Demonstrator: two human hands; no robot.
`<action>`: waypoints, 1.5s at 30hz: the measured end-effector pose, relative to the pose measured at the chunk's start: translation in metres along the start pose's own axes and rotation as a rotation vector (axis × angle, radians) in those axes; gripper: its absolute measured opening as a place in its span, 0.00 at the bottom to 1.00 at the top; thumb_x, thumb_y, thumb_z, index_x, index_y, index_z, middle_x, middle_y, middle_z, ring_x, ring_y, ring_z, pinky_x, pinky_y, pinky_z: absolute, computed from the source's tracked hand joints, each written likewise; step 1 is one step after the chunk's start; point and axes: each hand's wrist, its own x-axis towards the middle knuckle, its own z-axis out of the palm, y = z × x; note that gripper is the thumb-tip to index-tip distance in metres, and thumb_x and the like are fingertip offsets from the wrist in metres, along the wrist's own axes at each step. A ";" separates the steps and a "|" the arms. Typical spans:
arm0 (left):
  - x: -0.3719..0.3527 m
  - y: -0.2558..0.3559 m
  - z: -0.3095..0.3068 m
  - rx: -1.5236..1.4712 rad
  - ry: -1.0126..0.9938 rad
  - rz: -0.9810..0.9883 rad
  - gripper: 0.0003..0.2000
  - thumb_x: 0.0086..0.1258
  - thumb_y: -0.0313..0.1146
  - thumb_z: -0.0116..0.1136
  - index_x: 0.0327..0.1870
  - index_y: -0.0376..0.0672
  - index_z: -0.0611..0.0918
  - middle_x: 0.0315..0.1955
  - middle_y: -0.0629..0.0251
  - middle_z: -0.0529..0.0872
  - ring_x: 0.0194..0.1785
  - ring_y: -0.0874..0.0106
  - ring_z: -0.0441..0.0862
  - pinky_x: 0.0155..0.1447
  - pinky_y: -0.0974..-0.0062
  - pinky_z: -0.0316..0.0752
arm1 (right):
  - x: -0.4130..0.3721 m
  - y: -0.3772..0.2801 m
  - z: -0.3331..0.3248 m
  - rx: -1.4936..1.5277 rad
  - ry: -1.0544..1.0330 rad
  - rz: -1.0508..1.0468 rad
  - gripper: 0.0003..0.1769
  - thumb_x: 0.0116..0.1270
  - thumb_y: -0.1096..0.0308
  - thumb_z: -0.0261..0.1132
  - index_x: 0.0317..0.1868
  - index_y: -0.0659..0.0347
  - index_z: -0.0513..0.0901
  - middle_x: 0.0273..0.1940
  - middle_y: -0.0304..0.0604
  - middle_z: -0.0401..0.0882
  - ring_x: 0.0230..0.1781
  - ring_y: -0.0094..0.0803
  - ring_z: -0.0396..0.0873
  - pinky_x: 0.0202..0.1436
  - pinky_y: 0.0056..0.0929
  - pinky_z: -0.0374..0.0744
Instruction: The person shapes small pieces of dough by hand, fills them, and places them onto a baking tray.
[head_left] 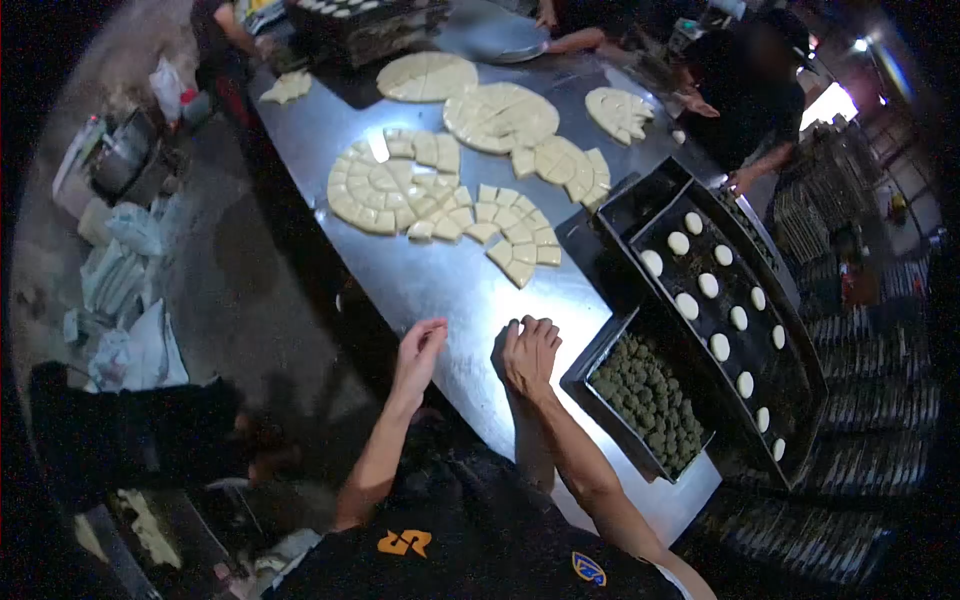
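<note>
My left hand is over the near left edge of the metal table, its fingers extended and slightly bent, holding nothing that I can see. My right hand is palm down above the tabletop, its fingers a little apart and bent; whatever lies under the palm is hidden. Just right of it stands a metal box of dark greenish-brown balls. Beyond both hands lie cut dough pieces and a round of dough sliced into blocks.
A long black tray with several white dough discs lies along the right side. Larger dough slabs are farther back on the metal table. A co-worker stands at the far right, another person at the far left.
</note>
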 end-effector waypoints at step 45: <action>-0.026 0.010 0.146 -0.127 -0.657 -0.171 0.20 0.70 0.23 0.57 0.62 0.36 0.69 0.51 0.59 0.76 0.53 0.71 0.77 0.52 0.78 0.76 | -0.059 0.055 -0.128 1.202 -0.036 0.454 0.24 0.63 0.61 0.71 0.54 0.68 0.80 0.44 0.43 0.84 0.44 0.24 0.79 0.49 0.25 0.78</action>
